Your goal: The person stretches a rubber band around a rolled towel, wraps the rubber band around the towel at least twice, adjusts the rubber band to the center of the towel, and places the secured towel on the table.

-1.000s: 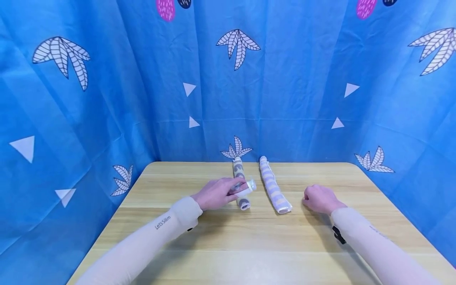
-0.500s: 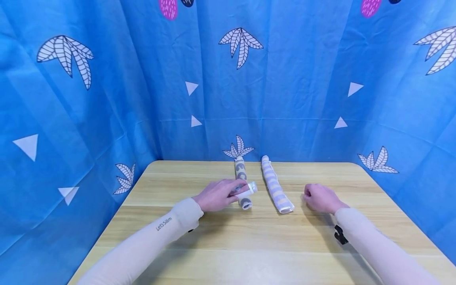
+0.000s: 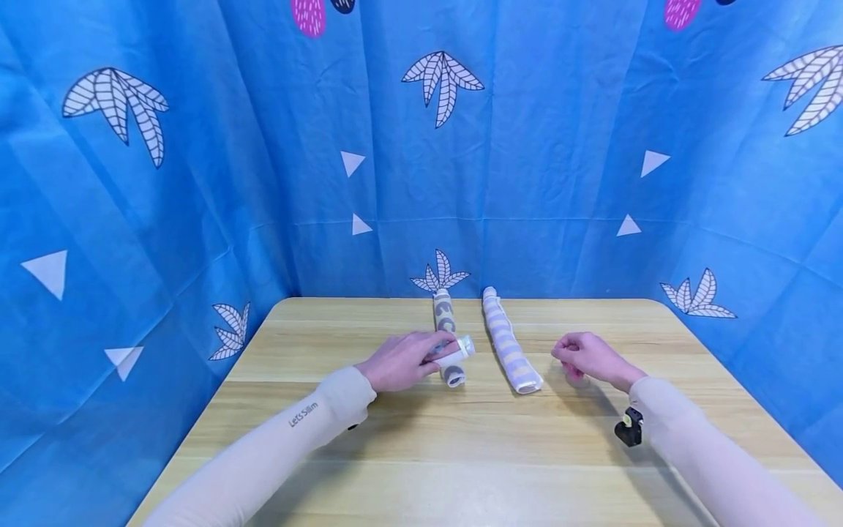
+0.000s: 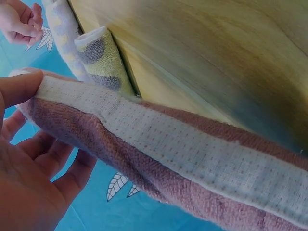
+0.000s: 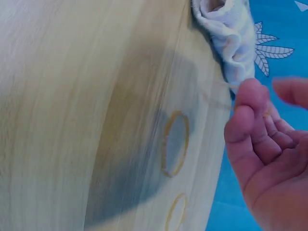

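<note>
Your left hand (image 3: 405,360) is gripping the pink roll (image 4: 163,144) close to one end, the thumb pressing on its white strip and the loose fingers spreading below. Your right hand (image 3: 593,357) is hovering over the table (image 3: 494,468) with its fingers curling inward; a yellowish fleck is showing among them, but blur is hiding whether you are pinching anything, so I cannot tell.

Just under that hand, one band (image 5: 165,149) is lying flat, with a second band (image 5: 170,214) lying near it. Further out, the spotted roll (image 3: 445,320) is lying partly behind the pink roll in the head view, and whether they are touching isn't showing. The striped roll (image 3: 508,340) is lying between your two hands.

Judging from this, you are probably getting a band to fasten the pink roll. The next move is likely calling for a sure fingertip pinch on a single band, then stretching it wide enough to pass over the roll's end, while your left hand is keeping the cloth from unwinding.
</note>
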The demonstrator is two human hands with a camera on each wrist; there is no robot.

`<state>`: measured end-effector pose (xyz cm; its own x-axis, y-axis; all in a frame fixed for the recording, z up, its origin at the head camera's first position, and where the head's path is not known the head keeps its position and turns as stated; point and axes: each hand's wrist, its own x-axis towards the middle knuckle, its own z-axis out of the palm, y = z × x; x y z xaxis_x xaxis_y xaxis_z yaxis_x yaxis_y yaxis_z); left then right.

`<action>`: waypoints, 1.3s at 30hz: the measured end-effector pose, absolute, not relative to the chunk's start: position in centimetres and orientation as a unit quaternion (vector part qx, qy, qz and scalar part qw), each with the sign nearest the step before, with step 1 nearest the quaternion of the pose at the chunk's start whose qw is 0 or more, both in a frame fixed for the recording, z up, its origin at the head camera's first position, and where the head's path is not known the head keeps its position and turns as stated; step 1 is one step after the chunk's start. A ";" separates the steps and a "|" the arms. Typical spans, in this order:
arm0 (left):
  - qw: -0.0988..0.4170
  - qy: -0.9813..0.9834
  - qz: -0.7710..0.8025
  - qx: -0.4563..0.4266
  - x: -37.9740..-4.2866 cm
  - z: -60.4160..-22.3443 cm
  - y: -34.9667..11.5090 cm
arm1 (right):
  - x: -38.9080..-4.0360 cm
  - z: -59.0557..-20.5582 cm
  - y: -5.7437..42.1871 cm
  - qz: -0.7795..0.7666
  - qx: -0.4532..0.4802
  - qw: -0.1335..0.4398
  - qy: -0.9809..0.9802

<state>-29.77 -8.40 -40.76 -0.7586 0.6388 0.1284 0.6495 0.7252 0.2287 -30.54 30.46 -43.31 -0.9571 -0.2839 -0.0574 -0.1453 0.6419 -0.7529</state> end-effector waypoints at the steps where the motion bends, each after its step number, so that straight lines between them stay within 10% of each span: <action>1: 0.021 -0.928 -0.130 -0.348 -29.7 -40.8 -8.4 | -30.4 -43.2 30.4 -0.405 -0.118 0.090 0.902; 39: 0.031 -0.926 -0.140 -0.349 -29.1 -41.3 -7.8 | -26.6 -41.1 24.8 -0.629 -0.177 0.241 0.717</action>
